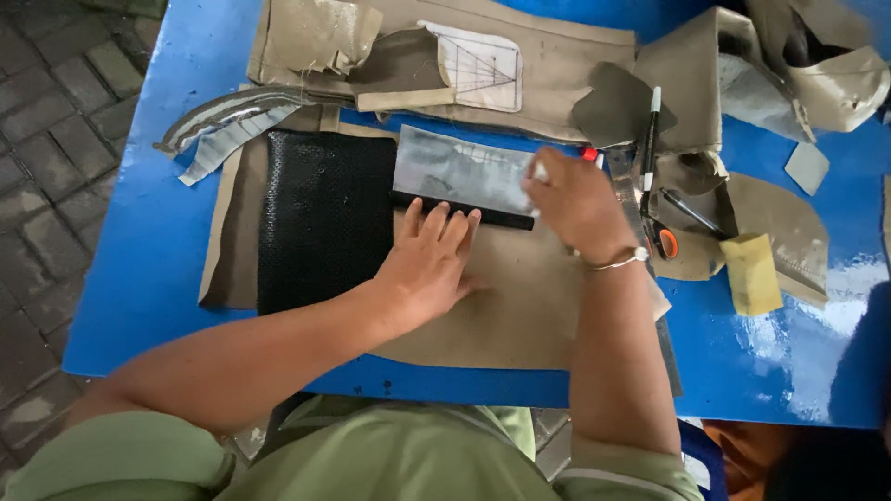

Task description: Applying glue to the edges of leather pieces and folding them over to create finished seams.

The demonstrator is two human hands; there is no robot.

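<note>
The left hand (429,262) lies flat and open, palm down, on a tan sheet (520,306) spread over the blue table (139,241). Its fingers (436,223) are stretched out and close together, and their tips press on the lower edge of a black strip (464,210) that runs along the bottom of a grey shiny panel (459,172). It grips nothing; it only pins the strip and panel down.

The right hand (577,199) is curled at the right end of the grey panel, knuckles up. A small white tip (538,172) shows at its fingers, touching the panel's right edge; the hand is closed around this thing, but what it is cannot be told, as the fingers hide most of it. A thin bracelet (620,261) circles the wrist.

The grey panel lies across the middle of the table, just right of a black textured piece (320,218) and touching it at its left end. Both lie on the tan sheet.

To the right of the right hand are a white and black pen (651,139), scissors with an orange handle (664,239) and a yellow sponge block (750,272). More tan cut pieces (557,65) are piled along the far side, with a white pattern piece (483,67) on top.
</note>
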